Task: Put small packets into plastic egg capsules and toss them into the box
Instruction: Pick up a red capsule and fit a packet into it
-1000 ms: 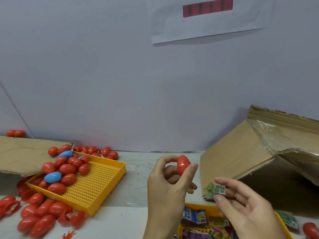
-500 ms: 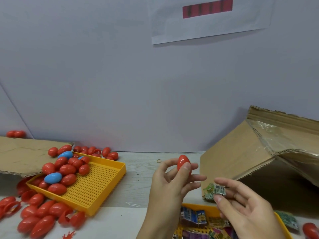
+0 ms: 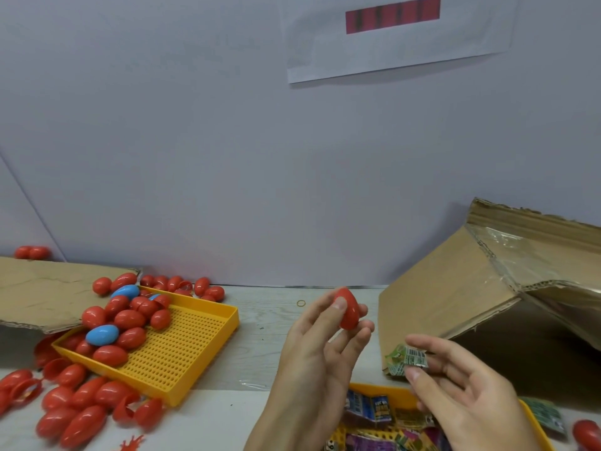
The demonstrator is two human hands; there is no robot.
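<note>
Pale wall (image 3: 195, 157) backed a whitish table (image 3: 260, 346). Near its middle, the left hand (image 3: 312, 353) pinched a red egg capsule (image 3: 349, 309) between thumb and fingertips, while the right hand (image 3: 461, 392) pinched a small green packet (image 3: 406, 358) just right of it. An open cardboard box (image 3: 455, 301) lay at right; a yellow tray (image 3: 182, 349) of capsules sat far left.

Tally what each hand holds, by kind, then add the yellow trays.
Red egg capsule, in left hand: 1
Green packet, in right hand: 1
Yellow trays, one left, one right: 2
Total: 4
</note>
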